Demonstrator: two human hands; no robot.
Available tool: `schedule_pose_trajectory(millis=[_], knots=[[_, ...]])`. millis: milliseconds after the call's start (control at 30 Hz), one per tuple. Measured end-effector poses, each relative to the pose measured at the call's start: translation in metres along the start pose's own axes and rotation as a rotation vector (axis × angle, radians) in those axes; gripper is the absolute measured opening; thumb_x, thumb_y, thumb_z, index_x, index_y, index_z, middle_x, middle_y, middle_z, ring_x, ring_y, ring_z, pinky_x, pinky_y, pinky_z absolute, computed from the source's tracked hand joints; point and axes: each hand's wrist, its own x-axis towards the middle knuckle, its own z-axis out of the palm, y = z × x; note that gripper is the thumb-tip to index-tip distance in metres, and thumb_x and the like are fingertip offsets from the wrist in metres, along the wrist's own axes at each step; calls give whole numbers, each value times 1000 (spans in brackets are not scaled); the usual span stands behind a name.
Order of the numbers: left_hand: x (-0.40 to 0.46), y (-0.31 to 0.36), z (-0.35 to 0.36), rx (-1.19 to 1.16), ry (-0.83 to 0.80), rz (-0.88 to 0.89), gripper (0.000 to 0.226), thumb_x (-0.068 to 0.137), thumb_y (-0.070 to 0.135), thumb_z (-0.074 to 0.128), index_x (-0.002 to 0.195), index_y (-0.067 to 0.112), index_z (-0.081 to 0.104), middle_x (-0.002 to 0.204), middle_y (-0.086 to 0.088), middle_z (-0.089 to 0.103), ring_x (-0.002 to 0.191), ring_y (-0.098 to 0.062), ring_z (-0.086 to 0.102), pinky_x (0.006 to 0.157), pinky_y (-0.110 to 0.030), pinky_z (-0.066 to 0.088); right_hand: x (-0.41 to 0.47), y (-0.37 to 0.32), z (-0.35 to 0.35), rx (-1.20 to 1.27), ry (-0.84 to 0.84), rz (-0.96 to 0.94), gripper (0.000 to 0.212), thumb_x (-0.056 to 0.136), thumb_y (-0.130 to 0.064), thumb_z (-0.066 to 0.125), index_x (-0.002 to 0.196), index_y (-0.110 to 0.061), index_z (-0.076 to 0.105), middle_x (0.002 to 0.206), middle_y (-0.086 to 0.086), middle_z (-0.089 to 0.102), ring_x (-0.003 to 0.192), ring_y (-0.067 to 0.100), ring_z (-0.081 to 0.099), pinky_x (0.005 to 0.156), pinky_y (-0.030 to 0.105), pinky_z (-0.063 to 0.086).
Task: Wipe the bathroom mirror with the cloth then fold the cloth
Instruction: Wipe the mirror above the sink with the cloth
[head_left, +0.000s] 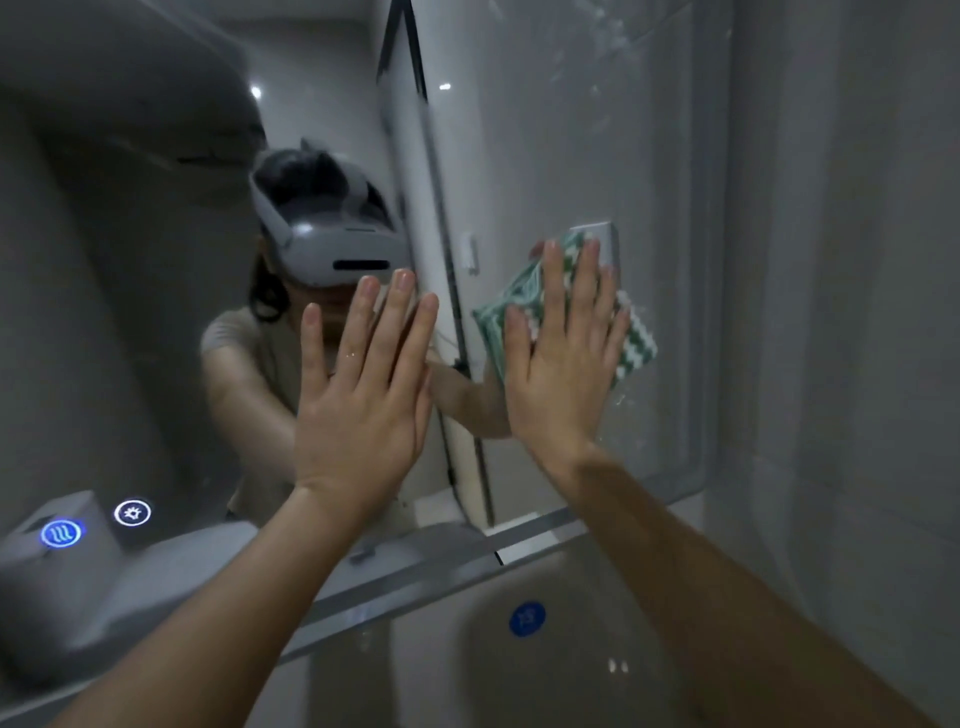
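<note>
Right hand (563, 358) flat, fingers straight and spread, palm pressing the cloth (636, 343) against the mirror (649, 156); cloth is green-and-white patterned, folded, sits under the palm and fingers and sticks out past the fingertips and to the right of the hand. Left hand (363, 395) also flat and wide, fingers straight, holding nothing, just beside the right hand, fingertips at the glass; contact unclear. Thin ring (350, 356) on one left finger. Mirror has streaks and droplets at upper right. Lower left of the glass: two lit round icons, blue (61, 533) and white (132, 513). Below the mirror edge, a basin (571, 623) with a blue sticker (527, 619).
</note>
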Motion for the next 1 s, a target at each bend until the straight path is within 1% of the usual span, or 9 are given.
schedule_pose_trajectory(millis=[167, 267, 367, 500, 633, 667, 733, 800, 1000], knots=[[-1, 0, 1, 15, -10, 3, 53, 101, 28, 31, 150, 11, 21, 155, -11, 19, 143, -28, 16, 112, -56, 16, 9, 17, -4, -19, -21, -128, 62, 98, -52, 11, 149, -19, 22, 157, 10, 17, 145, 26, 11, 117, 45, 6], [-1, 0, 1, 18, -17, 3, 54, 100, 27, 34, 150, 11, 21, 155, -11, 20, 143, -29, 17, 113, -56, 15, -40, 32, 2, -49, -44, -130, 57, 100, -51, 13, 150, -22, 11, 158, 5, 11, 145, 25, 9, 117, 48, 10], [-1, 0, 0, 23, -22, -5, 53, 101, 27, 32, 150, 11, 21, 156, -11, 19, 143, -28, 15, 113, -55, 14, -102, 45, 7, -41, -62, -154, 57, 101, -47, 21, 152, -27, 4, 160, -1, -2, 146, 24, 5, 117, 49, 10], [0, 2, -1, 31, -34, 1, 53, 101, 28, 30, 150, 10, 21, 156, -12, 18, 144, -27, 13, 113, -55, 14, -143, 51, 12, -83, -89, -177, 58, 101, -46, 24, 152, -23, 9, 160, 2, 0, 145, 29, 10, 116, 51, 12], [-2, 0, -1, 6, -39, 20, 52, 102, 28, 26, 149, 7, 22, 156, -13, 18, 144, -28, 15, 114, -56, 13, -109, 45, 8, -16, -72, -111, 55, 101, -48, 20, 151, -26, 14, 159, 0, 3, 145, 24, 10, 117, 46, 10], [-2, -1, -1, -1, -39, 86, 53, 100, 27, 25, 149, 6, 22, 155, -13, 19, 144, -28, 17, 114, -55, 14, -89, 41, 8, -15, -27, -57, 54, 101, -47, 19, 150, -24, 19, 158, 3, 10, 144, 25, 14, 116, 47, 13], [-4, 3, 2, 1, -81, 327, 57, 97, 27, 27, 148, 4, 22, 155, -14, 21, 143, -28, 20, 114, -52, 16, -42, 33, 5, -21, 37, 56, 55, 101, -48, 15, 148, -19, 20, 155, 9, 20, 143, 26, 17, 115, 47, 15], [-9, 12, 3, 1, -118, 474, 58, 94, 27, 32, 147, 5, 26, 154, -13, 23, 143, -27, 20, 115, -49, 14, -2, 31, 2, -3, 41, 87, 60, 99, -51, 9, 149, -19, 20, 156, 10, 19, 143, 25, 13, 116, 44, 10], [-13, 19, 5, -31, -107, 409, 54, 96, 25, 30, 147, 7, 29, 155, -10, 23, 143, -23, 23, 115, -46, 18, 12, 44, -1, -11, 20, -13, 62, 98, -53, 10, 150, -21, 14, 159, 6, 13, 146, 22, 6, 118, 43, 2]])
